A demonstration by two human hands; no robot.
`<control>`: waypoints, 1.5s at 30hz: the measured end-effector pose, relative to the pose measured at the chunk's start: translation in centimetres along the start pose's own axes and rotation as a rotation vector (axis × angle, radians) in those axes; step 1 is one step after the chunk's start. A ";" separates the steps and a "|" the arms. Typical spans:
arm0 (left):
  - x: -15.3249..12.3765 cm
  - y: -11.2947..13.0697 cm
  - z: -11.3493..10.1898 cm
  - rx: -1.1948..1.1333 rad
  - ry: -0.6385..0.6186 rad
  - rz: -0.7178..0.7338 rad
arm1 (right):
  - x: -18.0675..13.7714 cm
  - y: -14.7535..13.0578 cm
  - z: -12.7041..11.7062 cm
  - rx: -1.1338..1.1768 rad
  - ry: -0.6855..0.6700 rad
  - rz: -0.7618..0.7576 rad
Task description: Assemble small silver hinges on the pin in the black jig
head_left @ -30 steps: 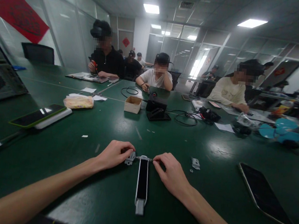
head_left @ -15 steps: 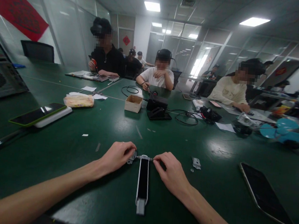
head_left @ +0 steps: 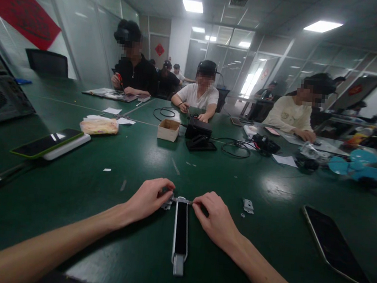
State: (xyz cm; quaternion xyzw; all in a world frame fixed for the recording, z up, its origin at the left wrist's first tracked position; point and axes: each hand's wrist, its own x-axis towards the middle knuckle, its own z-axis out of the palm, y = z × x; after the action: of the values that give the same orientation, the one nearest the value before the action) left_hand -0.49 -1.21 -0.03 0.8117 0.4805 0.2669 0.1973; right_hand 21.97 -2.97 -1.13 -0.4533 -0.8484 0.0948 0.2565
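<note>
In front of me on the table lies a long silver bar with a black strip along its face [head_left: 181, 230], a paler block at its near end and a thin cross rod [head_left: 180, 200] through its far end. My left hand [head_left: 151, 198] is closed, thumb and fingers pinching a small metal bracket [head_left: 166, 205] against the rod's left end; the fingers partly hide it. My right hand [head_left: 215, 213] pinches the right end of the same rod between thumb and fingertips. A second metal bracket [head_left: 248, 206] lies to the right, with a small nut [head_left: 242, 215] beside it.
A phone [head_left: 335, 247] lies at right, another phone [head_left: 48, 142] on a white block at left. Further back are a small open box [head_left: 168, 130], a black device [head_left: 199, 130] with cables, a wrapped packet [head_left: 99, 125] and a blue fan [head_left: 356, 164]. Several people sit around the table.
My left hand has moved slightly right with the bracket, closer to the bar. The right hand keeps its pinch on the rod. A person opposite has lowered a hand to the table.
</note>
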 end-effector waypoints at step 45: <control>0.1 -0.4 -1.0 0.259 -0.282 0.289 | -0.1 0.7 -1.5 0.077 0.062 -0.104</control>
State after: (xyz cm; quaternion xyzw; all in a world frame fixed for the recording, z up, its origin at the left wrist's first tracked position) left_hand -1.31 -0.87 0.59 0.9198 0.3573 0.1127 0.1164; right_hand 23.33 -2.71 -0.13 -0.4009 -0.8582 0.0998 0.3046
